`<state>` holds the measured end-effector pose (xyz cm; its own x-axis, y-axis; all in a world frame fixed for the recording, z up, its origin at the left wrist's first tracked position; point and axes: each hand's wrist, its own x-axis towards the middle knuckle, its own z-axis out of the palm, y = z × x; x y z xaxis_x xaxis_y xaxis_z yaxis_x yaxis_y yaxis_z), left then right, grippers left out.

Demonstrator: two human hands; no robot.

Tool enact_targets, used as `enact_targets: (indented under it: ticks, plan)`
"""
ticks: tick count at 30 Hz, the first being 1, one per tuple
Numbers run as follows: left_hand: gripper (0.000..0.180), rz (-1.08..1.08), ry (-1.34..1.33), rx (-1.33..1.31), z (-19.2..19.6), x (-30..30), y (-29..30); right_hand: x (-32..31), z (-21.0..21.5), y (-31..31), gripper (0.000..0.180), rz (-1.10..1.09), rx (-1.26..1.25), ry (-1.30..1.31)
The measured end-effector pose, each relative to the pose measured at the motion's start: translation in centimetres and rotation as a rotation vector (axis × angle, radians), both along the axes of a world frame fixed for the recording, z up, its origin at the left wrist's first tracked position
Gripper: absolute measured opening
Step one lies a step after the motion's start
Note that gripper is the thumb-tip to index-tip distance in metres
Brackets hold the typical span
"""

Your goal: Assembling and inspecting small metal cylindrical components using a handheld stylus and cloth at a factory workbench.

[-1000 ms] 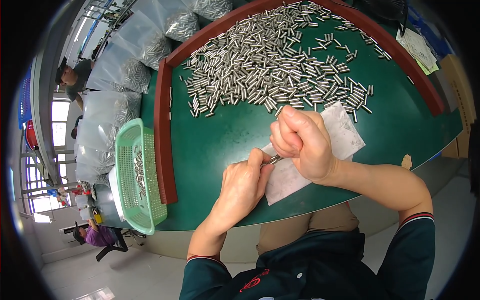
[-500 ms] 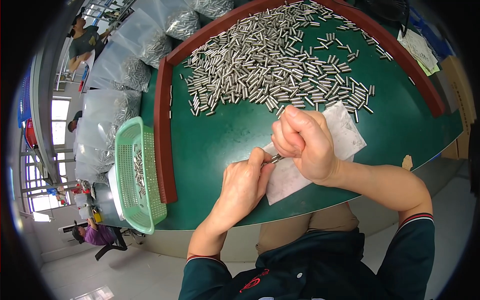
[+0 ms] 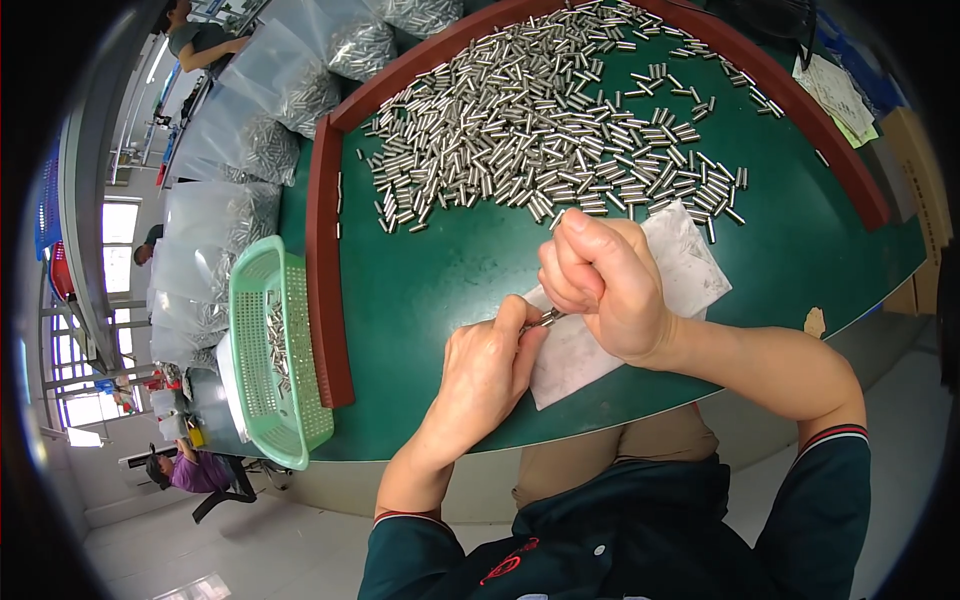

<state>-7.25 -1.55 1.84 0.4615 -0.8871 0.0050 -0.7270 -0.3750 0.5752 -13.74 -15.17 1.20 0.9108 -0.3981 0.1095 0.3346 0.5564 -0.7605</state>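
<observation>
Short shiny metal pins [image 3: 547, 318] stick out between the thumb and forefinger of my left hand [image 3: 478, 362], which is closed on them. Just right of it, my right hand [image 3: 605, 285] is curled into a fist above a pale, smudged cloth [image 3: 690, 255]. Whatever its fingers hold, if anything, is hidden. A large heap of similar metal pins [image 3: 520, 130] spreads over the green table [image 3: 430, 275] beyond both hands. The heap's near edge lies close to my right knuckles.
A dark red raised border [image 3: 326, 270] frames the heap. Left of it stands a green perforated basket [image 3: 318, 425] with pins inside. Clear bags of pins [image 3: 268, 148] line the far left. Papers [image 3: 838, 98] lie at the right, near a cardboard box [image 3: 915, 165]. Other people are in the background.
Both hands keep nearly the same place and grip, with only a very slight shift left. At the upper left, a person in the background has moved.
</observation>
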Motion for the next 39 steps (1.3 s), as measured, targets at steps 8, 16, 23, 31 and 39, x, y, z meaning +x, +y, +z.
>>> enact_targets:
  ticks: [8,16,23,31,39]
  plan:
    - [0.008,0.003,-0.007,0.024,0.0,-0.1,-0.1,-0.4,-0.1,0.9,0.043,-0.013,-0.067,-0.013]
    - [0.011,-0.077,-0.163,0.081,0.6,-0.1,-0.3,0.2,-0.2,0.3,0.041,0.053,0.02,-0.025]
    - [0.013,-0.169,-0.701,0.211,-0.4,-1.2,-0.5,0.1,-0.5,0.3,0.043,0.024,-0.007,-0.004]
    - [0.012,-0.013,0.242,-0.02,2.3,2.4,-0.4,0.0,-0.2,0.3,0.044,0.036,0.047,0.0]
    - [0.015,0.205,1.665,-0.358,-0.2,5.3,0.4,0.2,-0.1,0.2,0.043,0.067,0.048,0.022]
